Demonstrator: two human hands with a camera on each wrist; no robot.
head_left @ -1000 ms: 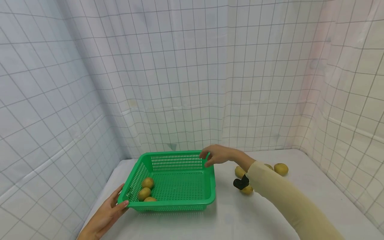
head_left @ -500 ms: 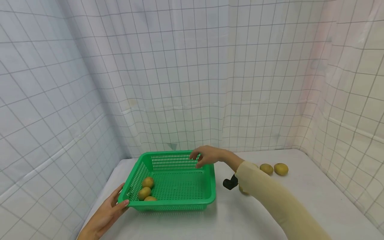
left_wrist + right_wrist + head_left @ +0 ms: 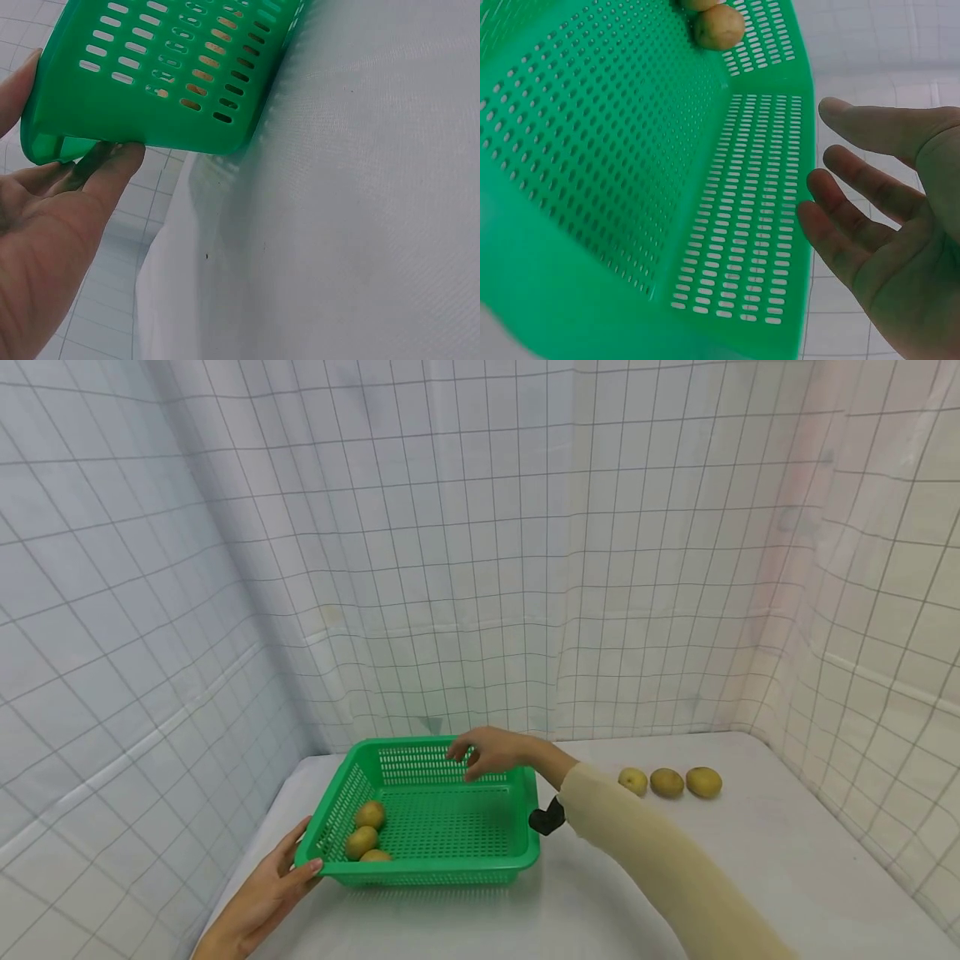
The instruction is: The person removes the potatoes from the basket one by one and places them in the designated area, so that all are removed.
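Observation:
My left hand grips the near left corner of a green plastic basket, thumb over the rim and fingers beneath it. The left wrist view shows those fingers under the lip of the slotted wall. Three potatoes lie along the basket's left side. Over the far right part of the basket hovers my right hand, fingers loosely bent and holding nothing. Seen from the right wrist, its palm and spread fingers are beside the basket's far rim.
Three more potatoes sit in a row on the white-covered table, right of the basket. A black wrist camera hangs under the right forearm, overlapping the basket's right rim. White gridded curtains enclose the table at the back and sides.
My right hand and forearm have moved left, further over the basket, uncovering potatoes at the right while the sleeve covers others. The left hand and basket have stayed put.

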